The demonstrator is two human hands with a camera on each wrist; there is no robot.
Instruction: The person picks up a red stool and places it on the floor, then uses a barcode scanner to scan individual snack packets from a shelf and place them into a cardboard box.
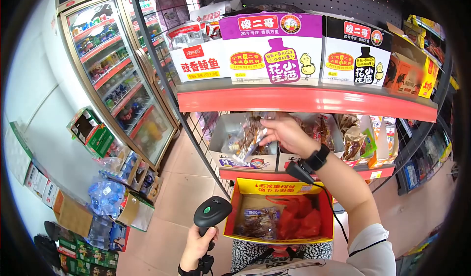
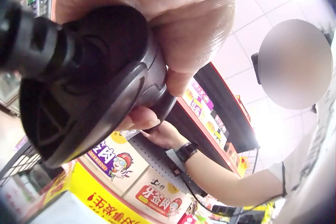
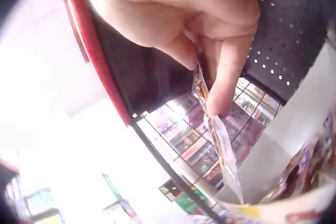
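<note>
My left hand (image 1: 197, 245) grips the handle of a black barcode scanner (image 1: 212, 211), its head pointing up with a green button on top. In the left wrist view the same scanner (image 2: 89, 82) fills the near left. Between thumb and fingers, my right hand (image 1: 287, 134) pinches a clear snack packet (image 1: 250, 137) with brown contents. The packet hangs over an open white carton (image 1: 230, 124) on the lower shelf. Seen edge-on in the right wrist view, the packet (image 3: 218, 140) dangles below the fingertips. More brown packets (image 3: 307, 166) lie in the carton beside it.
A yellow and red box (image 1: 282, 186) below the shelf holds a snack packet (image 1: 260, 222) and a red bag (image 1: 300, 219). Above my right hand runs the red upper shelf edge (image 1: 304, 100). A black cable (image 1: 338, 209) hangs from my right wrist. Fridges (image 1: 117, 79) stand left.
</note>
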